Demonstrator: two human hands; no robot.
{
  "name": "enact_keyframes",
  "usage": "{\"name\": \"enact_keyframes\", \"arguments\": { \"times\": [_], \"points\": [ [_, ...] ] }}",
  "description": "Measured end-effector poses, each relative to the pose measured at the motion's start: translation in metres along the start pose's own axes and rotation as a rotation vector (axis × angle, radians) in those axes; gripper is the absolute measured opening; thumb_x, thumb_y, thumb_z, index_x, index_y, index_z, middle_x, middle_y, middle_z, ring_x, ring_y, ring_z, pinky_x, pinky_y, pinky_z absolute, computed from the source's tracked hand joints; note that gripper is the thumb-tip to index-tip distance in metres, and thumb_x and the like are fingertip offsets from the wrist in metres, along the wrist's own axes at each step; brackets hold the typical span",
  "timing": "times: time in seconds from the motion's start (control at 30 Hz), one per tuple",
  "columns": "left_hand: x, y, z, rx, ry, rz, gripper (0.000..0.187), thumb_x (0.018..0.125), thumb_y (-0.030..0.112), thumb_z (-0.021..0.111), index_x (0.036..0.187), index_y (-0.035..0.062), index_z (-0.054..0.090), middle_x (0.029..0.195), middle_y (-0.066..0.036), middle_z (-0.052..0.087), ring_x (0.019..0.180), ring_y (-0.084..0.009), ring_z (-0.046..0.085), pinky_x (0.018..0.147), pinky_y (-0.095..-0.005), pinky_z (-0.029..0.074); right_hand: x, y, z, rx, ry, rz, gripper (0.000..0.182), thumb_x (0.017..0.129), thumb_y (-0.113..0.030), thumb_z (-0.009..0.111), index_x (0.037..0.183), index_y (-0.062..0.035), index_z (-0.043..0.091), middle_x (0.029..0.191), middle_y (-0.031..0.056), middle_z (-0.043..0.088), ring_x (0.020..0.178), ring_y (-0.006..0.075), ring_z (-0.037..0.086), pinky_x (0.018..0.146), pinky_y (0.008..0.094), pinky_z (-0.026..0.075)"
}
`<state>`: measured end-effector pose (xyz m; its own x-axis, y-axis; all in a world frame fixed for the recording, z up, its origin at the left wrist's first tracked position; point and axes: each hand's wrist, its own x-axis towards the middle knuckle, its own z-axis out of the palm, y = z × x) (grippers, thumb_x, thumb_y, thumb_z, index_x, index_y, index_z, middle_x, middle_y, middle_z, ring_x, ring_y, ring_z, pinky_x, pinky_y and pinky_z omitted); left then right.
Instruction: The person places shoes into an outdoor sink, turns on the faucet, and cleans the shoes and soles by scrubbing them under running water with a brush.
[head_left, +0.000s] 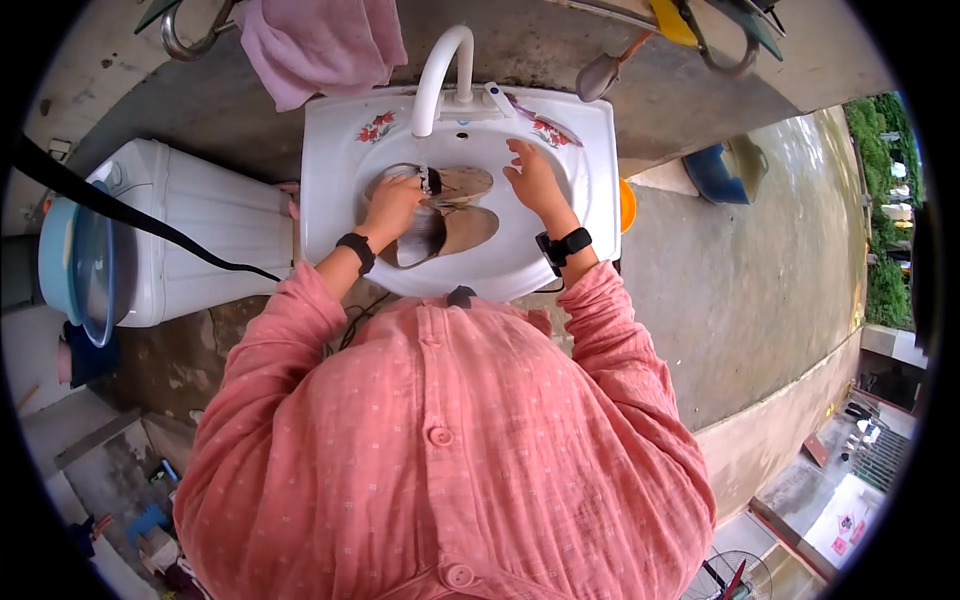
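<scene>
Two tan slip-on shoes lie side by side in the white sink (318, 190): a far shoe (466, 184) and a near shoe (470, 230). My left hand (395, 203) grips the far shoe by its opening, its fingers partly hidden there. Water runs from the white faucet (440, 70) down beside those fingers. My right hand (533, 180) is held over the right side of the basin, fingers apart, with nothing in it. It is nearest to the faucet's lever (499, 99), not touching it.
A purple-handled brush (550, 122) rests on the sink's back right rim. A pink towel (320, 45) hangs behind on the left. To the left stands a white washing machine (200, 230) with blue basins (60, 255). An orange basin (627, 205) shows right of the sink.
</scene>
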<state>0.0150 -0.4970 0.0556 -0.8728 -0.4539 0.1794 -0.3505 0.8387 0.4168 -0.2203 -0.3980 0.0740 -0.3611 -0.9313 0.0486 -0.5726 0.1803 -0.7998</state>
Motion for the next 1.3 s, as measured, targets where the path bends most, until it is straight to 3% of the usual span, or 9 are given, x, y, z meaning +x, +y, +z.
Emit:
{"name": "enact_keyframes", "arguments": {
  "times": [0.17, 0.33, 0.4, 0.53, 0.7, 0.83, 1.03, 1.2, 1.3],
  "points": [
    [0.002, -0.001, 0.018, -0.065, -0.12, -0.317, 0.013, 0.07, 0.011, 0.061, 0.079, 0.0029, 0.062, 0.087, -0.012, 0.058, 0.087, -0.0315, 0.052, 0.081, -0.0391, 0.037, -0.04, -0.011, 0.006, 0.121, 0.012, 0.054, 0.038, 0.072, -0.003, 0.058, 0.109, 0.0, 0.051, 0.102, 0.0182, 0.054, 0.086, 0.0286, 0.057, 0.074, 0.0354, 0.045],
    [-0.005, -0.017, 0.026, -0.104, -0.181, -0.386, 0.021, 0.07, 0.013, 0.062, 0.089, 0.0037, 0.059, 0.092, -0.012, 0.057, 0.089, -0.0322, 0.051, 0.084, -0.0396, 0.037, -0.079, -0.002, 0.002, 0.244, 0.03, 0.162, 0.036, 0.073, -0.001, 0.057, 0.109, 0.0008, 0.051, 0.103, 0.0163, 0.055, 0.081, 0.0246, 0.059, 0.07, 0.0321, 0.047],
    [-0.01, -0.015, 0.025, 0.094, 0.038, -0.165, 0.03, 0.07, 0.015, 0.063, 0.097, 0.0049, 0.056, 0.101, -0.01, 0.053, 0.09, -0.0328, 0.051, 0.084, -0.0412, 0.038, -0.09, 0.004, 0.001, 0.262, 0.042, 0.187, 0.035, 0.074, -0.001, 0.056, 0.108, 0.001, 0.051, 0.102, 0.0162, 0.055, 0.08, 0.0242, 0.06, 0.069, 0.0316, 0.047],
    [-0.007, 0.007, -0.002, 0.185, 0.211, -0.211, 0.032, 0.07, 0.017, 0.064, 0.097, 0.0053, 0.052, 0.105, -0.009, 0.05, 0.091, -0.031, 0.051, 0.081, -0.0406, 0.04, -0.1, 0.004, 0.002, 0.297, 0.029, 0.278, 0.032, 0.074, 0.0, 0.055, 0.107, 0.002, 0.051, 0.101, 0.0165, 0.058, 0.077, 0.023, 0.061, 0.068, 0.0306, 0.047],
    [-0.024, 0.012, -0.006, 0.066, -0.262, -0.417, 0.023, 0.075, 0.02, 0.061, 0.09, 0.006, 0.052, 0.096, -0.012, 0.053, 0.085, -0.032, 0.053, 0.069, -0.0409, 0.043, -0.105, 0.001, 0.012, 0.24, 0.005, 0.269, 0.029, 0.076, -0.002, 0.055, 0.105, 0.0024, 0.053, 0.094, 0.0144, 0.061, 0.076, 0.0215, 0.06, 0.069, 0.0296, 0.047],
    [-0.021, 0.001, 0.007, 0.079, -0.181, -0.43, 0.019, 0.078, 0.021, 0.056, 0.086, 0.004, 0.055, 0.086, -0.014, 0.057, 0.08, -0.0334, 0.054, 0.066, -0.0422, 0.043, -0.107, 0.001, 0.022, 0.223, -0.051, 0.248, 0.028, 0.077, -0.003, 0.055, 0.105, 0.0021, 0.054, 0.089, 0.0126, 0.062, 0.075, 0.0196, 0.06, 0.068, 0.0287, 0.046],
    [-0.028, 0.018, 0.003, -0.494, -0.119, -0.478, 0.019, 0.079, 0.02, 0.054, 0.077, 0.0011, 0.057, 0.069, -0.017, 0.057, 0.065, -0.0303, 0.055, 0.06, -0.0382, 0.041, -0.112, -0.023, 0.022, 0.227, -0.126, 0.224, 0.027, 0.076, -0.004, 0.054, 0.102, 0.0021, 0.054, 0.089, 0.0171, 0.062, 0.078, 0.0276, 0.062, 0.069, 0.0328, 0.048],
    [-0.03, 0.007, 0.005, -0.685, 0.074, -0.647, 0.019, 0.08, 0.017, 0.056, 0.08, -0.0017, 0.058, 0.065, -0.01, 0.058, 0.056, -0.0141, 0.051, 0.053, -0.0281, 0.04, -0.115, -0.026, 0.036, 0.229, -0.213, 0.204, 0.03, 0.076, 0.0, 0.053, 0.105, 0.0017, 0.053, 0.091, 0.0135, 0.062, 0.076, 0.0205, 0.061, 0.067, 0.0291, 0.047],
    [-0.036, -0.006, 0.024, -0.751, -0.114, -0.672, 0.018, 0.078, 0.014, 0.057, 0.086, -0.0022, 0.06, 0.071, -0.009, 0.062, 0.06, -0.0138, 0.056, 0.058, -0.0266, 0.044, -0.108, -0.031, 0.045, 0.268, -0.218, 0.145, 0.031, 0.076, 0.001, 0.054, 0.107, 0.0016, 0.051, 0.092, 0.0136, 0.061, 0.075, 0.0203, 0.061, 0.066, 0.0291, 0.048]
  ]
}}
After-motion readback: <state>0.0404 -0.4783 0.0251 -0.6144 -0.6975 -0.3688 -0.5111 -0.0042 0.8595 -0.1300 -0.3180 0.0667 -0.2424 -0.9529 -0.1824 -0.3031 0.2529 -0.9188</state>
